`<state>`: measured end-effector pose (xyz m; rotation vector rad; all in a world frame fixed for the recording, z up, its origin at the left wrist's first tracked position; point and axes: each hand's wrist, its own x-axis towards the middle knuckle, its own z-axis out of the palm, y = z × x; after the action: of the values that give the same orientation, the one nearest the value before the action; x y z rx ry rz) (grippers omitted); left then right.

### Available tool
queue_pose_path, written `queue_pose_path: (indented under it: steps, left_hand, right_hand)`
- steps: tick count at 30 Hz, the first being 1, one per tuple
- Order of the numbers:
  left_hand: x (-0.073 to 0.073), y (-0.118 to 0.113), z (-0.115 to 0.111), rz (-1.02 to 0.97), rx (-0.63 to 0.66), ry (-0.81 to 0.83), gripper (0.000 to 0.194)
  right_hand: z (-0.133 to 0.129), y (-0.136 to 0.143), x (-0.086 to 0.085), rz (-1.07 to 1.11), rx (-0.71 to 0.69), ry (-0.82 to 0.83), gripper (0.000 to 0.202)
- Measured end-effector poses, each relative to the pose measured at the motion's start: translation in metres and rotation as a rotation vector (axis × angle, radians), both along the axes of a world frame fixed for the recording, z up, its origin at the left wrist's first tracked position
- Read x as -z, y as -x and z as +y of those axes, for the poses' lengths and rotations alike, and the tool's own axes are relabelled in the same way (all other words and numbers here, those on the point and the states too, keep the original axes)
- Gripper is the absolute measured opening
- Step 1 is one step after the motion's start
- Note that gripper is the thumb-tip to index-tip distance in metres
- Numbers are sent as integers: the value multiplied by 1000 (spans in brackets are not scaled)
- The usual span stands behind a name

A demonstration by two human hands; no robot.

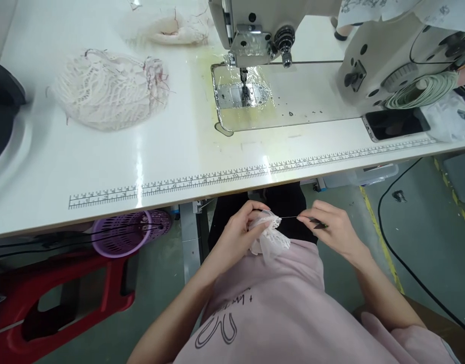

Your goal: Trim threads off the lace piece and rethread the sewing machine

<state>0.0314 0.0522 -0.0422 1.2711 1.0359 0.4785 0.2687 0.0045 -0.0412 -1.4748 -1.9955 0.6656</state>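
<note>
Over my lap, my left hand is closed on a bunched piece of white lace fabric, its thumb pressing the gathered edge. A thin thread runs taut from this lace to my right hand, where thumb and forefinger pinch its end. Thread snips are tucked in the same right hand; only their dark pointed blades show, the rest being hidden by the fingers. Above my hands, on the white table, stands a sewing machine with its needle over the metal plate.
A pile of white lace with reddish threads lies left on the table. A printed ruler strip follows the front edge. A phone and coiled green strip are at right. Below stand a purple basket and red stool.
</note>
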Motion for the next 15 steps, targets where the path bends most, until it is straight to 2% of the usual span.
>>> queue_pose_path:
  steps: [2,5,7,9,11,12,13,15]
  left_hand:
    - [3,2,0,6,-13,5,24]
    - [6,0,-1,40,-16,-42,19]
    - [7,-1,-1,62,-5,-157,16]
    - [8,-2,-1,105,-2,-344,15]
    - [7,-2,0,142,-25,-503,18]
    - [7,-1,0,140,-38,-531,19]
    - [5,-1,1,123,-50,-514,20]
    - [2,-1,2,54,-56,-376,21]
  right_hand:
    - [2,3,0,200,68,73,13]
    - [5,13,4,726,142,272,20]
    - [7,23,8,1104,117,465,22]
    - [9,33,10,1385,75,612,21]
    - [13,40,10,1533,76,660,20]
    - [15,42,9,1572,94,660,19]
    - [16,44,7,1593,118,658,19]
    - [19,45,5,1611,163,654,18]
